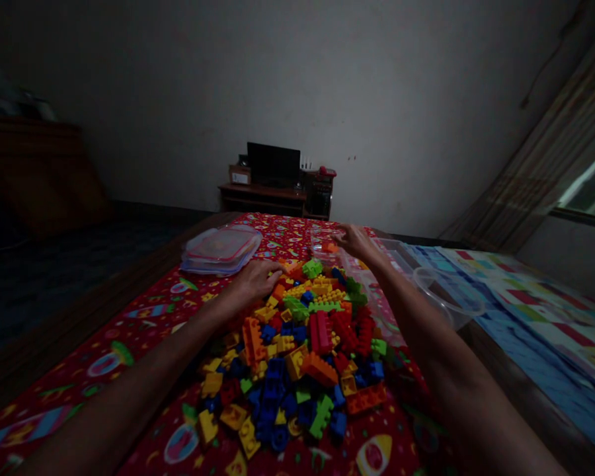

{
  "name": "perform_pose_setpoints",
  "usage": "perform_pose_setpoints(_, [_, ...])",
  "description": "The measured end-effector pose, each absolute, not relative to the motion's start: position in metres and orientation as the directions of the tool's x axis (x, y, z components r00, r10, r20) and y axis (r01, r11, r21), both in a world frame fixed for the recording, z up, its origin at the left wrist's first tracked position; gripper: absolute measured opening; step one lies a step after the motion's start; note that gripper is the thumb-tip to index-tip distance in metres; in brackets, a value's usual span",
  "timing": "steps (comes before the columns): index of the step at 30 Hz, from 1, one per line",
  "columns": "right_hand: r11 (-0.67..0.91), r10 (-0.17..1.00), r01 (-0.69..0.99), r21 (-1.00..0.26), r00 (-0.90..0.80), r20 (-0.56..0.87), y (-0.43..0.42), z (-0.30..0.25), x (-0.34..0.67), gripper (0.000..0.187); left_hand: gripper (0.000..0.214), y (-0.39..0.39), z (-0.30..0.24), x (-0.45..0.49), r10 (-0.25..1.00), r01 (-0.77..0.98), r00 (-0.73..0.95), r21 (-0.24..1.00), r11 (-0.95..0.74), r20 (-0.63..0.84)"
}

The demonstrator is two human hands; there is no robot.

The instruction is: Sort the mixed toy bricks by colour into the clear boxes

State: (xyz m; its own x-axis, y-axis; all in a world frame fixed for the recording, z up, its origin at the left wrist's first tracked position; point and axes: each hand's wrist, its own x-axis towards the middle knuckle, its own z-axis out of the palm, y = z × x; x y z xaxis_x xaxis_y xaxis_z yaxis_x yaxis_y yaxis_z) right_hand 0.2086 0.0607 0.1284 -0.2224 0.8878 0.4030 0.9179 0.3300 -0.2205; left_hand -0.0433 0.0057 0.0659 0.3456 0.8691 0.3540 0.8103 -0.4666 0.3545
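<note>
A heap of plastic building bricks (297, 357) in yellow, blue, orange, red and green lies before me. My left hand (258, 279) is at the heap's far left edge, fingers stretched toward an orange brick (293, 268); whether they grip it is unclear. Farther off, my right hand (356, 240) hovers over a clear plastic container (318, 233), its thumb and fingers apart. Just beside those fingertips, another orange brick (330, 248) appears inside the container. The right fingers are small and dim in this view.
Stacked clear lids (221, 250) lie to the left on the red patterned cloth (143, 337). A round clear tub (451, 301) and more clear boxes (396, 254) stand at the right, beside a bed cover (540, 311). A dark screen (274, 164) stands by the wall.
</note>
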Motion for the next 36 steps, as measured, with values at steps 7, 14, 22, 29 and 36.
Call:
perform_pose_setpoints(7, [0.587, 0.788, 0.796, -0.149, -0.518, 0.334, 0.032, 0.106, 0.175, 0.029, 0.040, 0.002, 0.062, -0.041, 0.897, 0.820, 0.299, 0.394, -0.416, 0.326])
perform_pose_setpoints(14, [0.584, 0.804, 0.810, 0.059, -0.586, 0.103, 0.035, 0.096, 0.136, 0.031, 0.041, -0.001, 0.059, -0.039, 0.908, 0.808, 0.252, 0.444, -0.389, 0.336])
perform_pose_setpoints(22, [0.643, 0.741, 0.764, -0.063, -0.598, 0.306, 0.012, 0.106, 0.140, 0.031, 0.041, -0.007, 0.064, -0.036, 0.905, 0.808, 0.282, 0.429, -0.403, 0.319])
perform_pose_setpoints(29, [0.583, 0.812, 0.739, -0.337, -0.516, 0.273, 0.020, 0.124, 0.157, 0.065, 0.042, -0.006, 0.065, -0.036, 0.909, 0.820, 0.290, 0.411, -0.398, 0.301])
perform_pose_setpoints(36, [0.435, 0.878, 0.867, -0.243, -0.349, 0.327, 0.059, 0.143, 0.175, 0.051, 0.040, 0.002, 0.057, -0.040, 0.889, 0.800, 0.319, 0.409, -0.439, 0.329])
